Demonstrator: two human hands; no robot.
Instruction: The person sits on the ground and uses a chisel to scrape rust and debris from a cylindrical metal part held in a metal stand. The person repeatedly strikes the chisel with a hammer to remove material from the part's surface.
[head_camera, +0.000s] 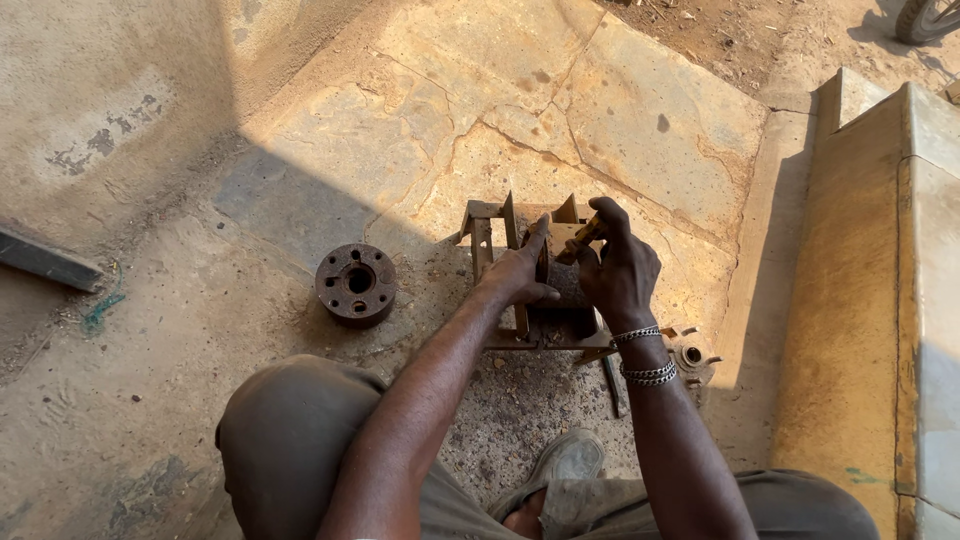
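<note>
A rusty angle-iron frame (488, 222) stands on the cracked concrete ground in front of me, with a dark cylindrical part inside it. My left hand (520, 272) rests on that part, index finger stretched up along the frame's middle. My right hand (620, 268), with metal bracelets on the wrist, holds a small tan, rusty metal piece (578, 240) at the frame's top right, thumb and fingers closed around it.
A round rusty flange (356, 283) with holes lies left of the frame. A smaller flanged fitting (692, 355) sits by my right wrist. A dark metal bar (45, 260) lies far left. A raised concrete step (880, 280) runs along the right. My sandalled foot (560, 470) is below.
</note>
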